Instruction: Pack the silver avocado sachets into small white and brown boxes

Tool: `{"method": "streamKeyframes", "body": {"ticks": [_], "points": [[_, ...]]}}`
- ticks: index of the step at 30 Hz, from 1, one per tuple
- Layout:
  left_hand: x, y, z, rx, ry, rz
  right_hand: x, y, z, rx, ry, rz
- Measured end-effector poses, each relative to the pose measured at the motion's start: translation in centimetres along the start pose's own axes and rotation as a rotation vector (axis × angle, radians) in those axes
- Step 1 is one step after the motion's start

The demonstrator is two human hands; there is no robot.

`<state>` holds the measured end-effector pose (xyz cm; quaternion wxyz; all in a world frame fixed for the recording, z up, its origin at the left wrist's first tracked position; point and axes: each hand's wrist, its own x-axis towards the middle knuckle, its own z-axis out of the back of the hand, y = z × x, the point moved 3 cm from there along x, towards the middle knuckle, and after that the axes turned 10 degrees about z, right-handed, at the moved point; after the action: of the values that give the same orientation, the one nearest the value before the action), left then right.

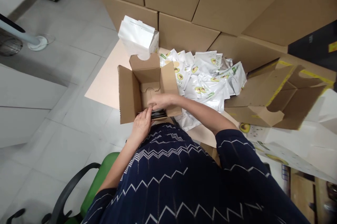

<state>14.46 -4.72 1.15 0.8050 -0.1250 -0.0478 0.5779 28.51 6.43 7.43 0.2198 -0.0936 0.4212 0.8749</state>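
Observation:
An open brown cardboard box point(129, 90) stands in front of me with its flaps spread. Inside, along its near wall, are dark, flat, shiny packets point(158, 114), partly covered by my hands. My left hand point(142, 123) is closed over the box's near edge, fingertips touching the packets' left end. My right hand point(162, 101) reaches in over the right flap, its fingers curled together close to my left fingertips; what they hold, if anything, is hidden. Just right of the box lies a heap of white sachets point(202, 80) printed with avocados.
A white carton point(137, 36) stands behind the box. Stacked large cardboard boxes point(184, 29) form a wall at the back. Another open brown box point(250, 94) lies to the right. A green chair point(102, 178) with a black armrest is at my lower left.

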Motion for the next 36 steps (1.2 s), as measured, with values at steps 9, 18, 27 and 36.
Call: {"method": "streamKeyframes", "body": {"ticks": [9,18,27,36], "points": [[0.6,-0.2,0.3,0.126,0.076,-0.028,-12.8,-8.8,-0.5,0.116,-1.030,-0.535],[0.5,-0.4,0.4,0.182,0.115,-0.019,-8.1,-11.8,-13.8,-0.372,-0.108,-0.637],[0.3,-0.5,0.3,0.173,0.117,0.013,-7.8,-12.7,-14.6,-0.397,-0.095,-0.554],[0.3,-0.6,0.4,0.201,0.126,0.019,-8.5,-12.7,-13.8,-0.169,0.086,-0.593]]}}
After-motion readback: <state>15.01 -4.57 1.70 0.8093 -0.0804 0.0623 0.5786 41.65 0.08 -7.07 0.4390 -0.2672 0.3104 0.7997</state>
